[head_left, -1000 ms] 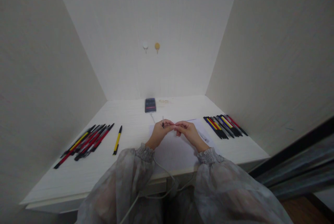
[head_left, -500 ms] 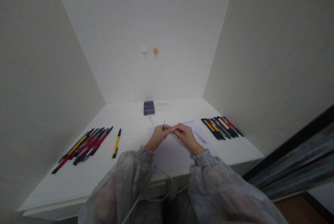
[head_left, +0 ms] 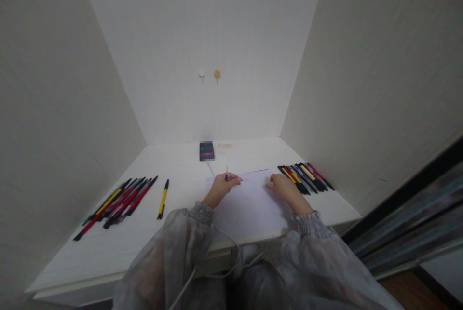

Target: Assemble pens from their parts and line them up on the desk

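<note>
My left hand point(head_left: 226, 187) is closed over the upper left of a white sheet of paper point(head_left: 246, 213). Its fingers pinch thin pen parts; a small dark-and-pale piece point(head_left: 226, 173) sticks up from the grip, and a dark tip shows at the fingertips. My right hand point(head_left: 285, 189) is low over the right side of the sheet, fingers curled down and drawn together. What they hold, if anything, is hidden under the hand. Just beyond it lies a row of pens point(head_left: 306, 177) in yellow, blue, red and grey with black ends.
At the left lies a bunch of red, yellow and grey pens point(head_left: 117, 204), with one yellow pen point(head_left: 163, 199) apart from it. A phone point(head_left: 207, 151) lies near the back wall. A white cable point(head_left: 226, 237) hangs over the table's front edge. Walls enclose three sides.
My right hand has left my left hand and moved right, to where a clear pen piece lay on the paper; that piece is now out of sight. My left hand has stayed nearly still.
</note>
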`<control>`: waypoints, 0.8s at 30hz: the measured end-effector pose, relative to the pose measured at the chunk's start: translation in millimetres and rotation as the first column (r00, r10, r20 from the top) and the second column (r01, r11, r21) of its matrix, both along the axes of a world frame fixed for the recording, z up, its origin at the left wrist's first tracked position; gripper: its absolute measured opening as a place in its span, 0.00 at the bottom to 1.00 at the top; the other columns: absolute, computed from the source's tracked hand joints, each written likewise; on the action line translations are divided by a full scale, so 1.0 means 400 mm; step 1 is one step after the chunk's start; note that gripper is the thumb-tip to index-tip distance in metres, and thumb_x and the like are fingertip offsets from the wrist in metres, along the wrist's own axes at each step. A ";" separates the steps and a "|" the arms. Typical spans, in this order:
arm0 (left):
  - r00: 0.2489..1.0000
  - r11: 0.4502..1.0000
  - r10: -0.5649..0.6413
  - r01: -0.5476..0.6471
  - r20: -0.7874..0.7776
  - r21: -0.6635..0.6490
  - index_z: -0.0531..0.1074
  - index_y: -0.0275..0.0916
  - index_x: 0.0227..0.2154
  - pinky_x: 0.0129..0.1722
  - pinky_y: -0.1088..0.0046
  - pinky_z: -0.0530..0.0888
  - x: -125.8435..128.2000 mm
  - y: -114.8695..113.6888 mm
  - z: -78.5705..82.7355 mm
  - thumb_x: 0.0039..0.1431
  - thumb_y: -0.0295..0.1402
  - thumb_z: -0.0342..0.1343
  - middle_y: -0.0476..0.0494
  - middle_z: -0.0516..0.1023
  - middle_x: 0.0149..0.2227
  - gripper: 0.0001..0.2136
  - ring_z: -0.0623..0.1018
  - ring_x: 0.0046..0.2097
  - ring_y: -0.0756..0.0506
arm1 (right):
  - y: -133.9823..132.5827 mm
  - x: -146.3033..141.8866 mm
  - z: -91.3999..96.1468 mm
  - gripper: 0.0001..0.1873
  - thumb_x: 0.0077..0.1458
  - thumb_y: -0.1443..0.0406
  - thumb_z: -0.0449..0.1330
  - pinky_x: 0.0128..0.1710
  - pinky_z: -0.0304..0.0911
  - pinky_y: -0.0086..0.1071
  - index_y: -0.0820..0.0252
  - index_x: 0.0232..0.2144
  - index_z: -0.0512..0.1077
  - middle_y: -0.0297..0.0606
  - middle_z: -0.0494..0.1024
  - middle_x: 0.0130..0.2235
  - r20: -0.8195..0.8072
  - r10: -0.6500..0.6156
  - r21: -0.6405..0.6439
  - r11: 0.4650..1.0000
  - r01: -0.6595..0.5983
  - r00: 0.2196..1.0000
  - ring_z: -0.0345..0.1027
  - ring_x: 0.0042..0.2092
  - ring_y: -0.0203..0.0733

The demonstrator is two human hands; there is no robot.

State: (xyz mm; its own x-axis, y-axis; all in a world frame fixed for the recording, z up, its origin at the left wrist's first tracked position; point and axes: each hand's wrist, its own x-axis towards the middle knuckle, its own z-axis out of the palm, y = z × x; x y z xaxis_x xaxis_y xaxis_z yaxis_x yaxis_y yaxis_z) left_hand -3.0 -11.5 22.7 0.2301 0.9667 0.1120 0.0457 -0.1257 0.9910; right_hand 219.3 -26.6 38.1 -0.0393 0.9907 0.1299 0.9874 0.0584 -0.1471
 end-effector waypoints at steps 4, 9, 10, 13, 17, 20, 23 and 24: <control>0.999 0.999 0.000 0.002 0.041 -0.042 0.71 0.32 0.25 0.16 0.80 0.52 0.003 0.001 -0.001 0.37 0.40 0.59 0.50 0.69 0.19 0.15 0.57 0.18 0.58 | -0.015 0.022 -0.017 0.09 0.44 0.66 0.54 0.30 0.55 0.30 0.67 0.29 0.70 0.49 0.72 0.33 0.070 -0.036 -0.049 0.998 0.040 0.997 0.66 0.36 0.45; 0.998 0.999 0.010 -0.007 0.062 -0.040 0.71 0.32 0.26 0.16 0.81 0.52 0.003 -0.001 0.002 0.37 0.37 0.59 0.52 0.67 0.18 0.14 0.57 0.17 0.58 | -0.019 -0.009 0.000 0.07 0.44 0.68 0.52 0.30 0.54 0.29 0.66 0.26 0.69 0.47 0.73 0.31 0.016 0.015 -0.018 1.000 -0.015 1.000 0.66 0.34 0.42; 0.998 0.999 0.012 -0.010 0.061 -0.037 0.71 0.32 0.26 0.16 0.80 0.52 0.003 -0.002 0.003 0.37 0.38 0.59 0.52 0.67 0.18 0.14 0.57 0.17 0.58 | -0.020 -0.020 0.010 0.07 0.45 0.68 0.52 0.30 0.54 0.28 0.66 0.26 0.69 0.45 0.73 0.30 -0.046 0.078 -0.002 0.997 -0.079 0.996 0.66 0.32 0.40; 0.998 1.000 0.018 -0.016 0.068 -0.026 0.71 0.32 0.27 0.17 0.80 0.53 0.002 -0.005 0.009 0.37 0.38 0.60 0.52 0.67 0.18 0.14 0.58 0.18 0.57 | -0.022 -0.058 0.036 0.06 0.46 0.67 0.52 0.29 0.55 0.27 0.64 0.26 0.68 0.39 0.73 0.28 -0.281 0.339 0.099 0.941 -0.324 0.898 0.64 0.30 0.37; 0.996 0.999 0.040 -0.039 0.076 -0.024 0.72 0.32 0.25 0.18 0.80 0.54 -0.002 -0.007 0.023 0.36 0.37 0.60 0.53 0.66 0.17 0.13 0.59 0.18 0.57 | -0.014 -0.102 0.048 0.05 0.45 0.68 0.53 0.29 0.55 0.27 0.63 0.26 0.68 0.37 0.72 0.26 -0.401 0.475 0.178 0.879 -0.443 0.783 0.64 0.29 0.36; 0.996 0.998 0.060 -0.058 0.069 -0.026 0.72 0.33 0.25 0.18 0.80 0.54 -0.005 -0.008 0.032 0.36 0.36 0.60 0.53 0.66 0.17 0.12 0.60 0.19 0.56 | 0.002 -0.118 0.041 0.04 0.43 0.69 0.55 0.28 0.56 0.27 0.63 0.26 0.69 0.36 0.72 0.25 -0.410 0.497 0.168 0.865 -0.473 0.765 0.64 0.28 0.36; 0.996 0.998 0.068 -0.068 0.052 -0.003 0.72 0.33 0.25 0.18 0.80 0.55 -0.009 -0.007 0.034 0.37 0.36 0.60 0.52 0.67 0.17 0.12 0.60 0.19 0.56 | 0.016 -0.123 0.035 0.04 0.43 0.70 0.55 0.28 0.56 0.27 0.63 0.25 0.69 0.36 0.72 0.25 -0.400 0.514 0.183 0.856 -0.484 0.758 0.64 0.28 0.35; 0.997 0.997 0.070 -0.070 0.043 0.011 0.72 0.33 0.25 0.19 0.80 0.55 -0.010 -0.007 0.034 0.37 0.36 0.60 0.51 0.67 0.18 0.12 0.61 0.20 0.56 | 0.020 -0.124 0.035 0.04 0.43 0.69 0.55 0.28 0.56 0.27 0.62 0.25 0.69 0.36 0.72 0.25 -0.401 0.519 0.190 0.853 -0.486 0.755 0.64 0.27 0.35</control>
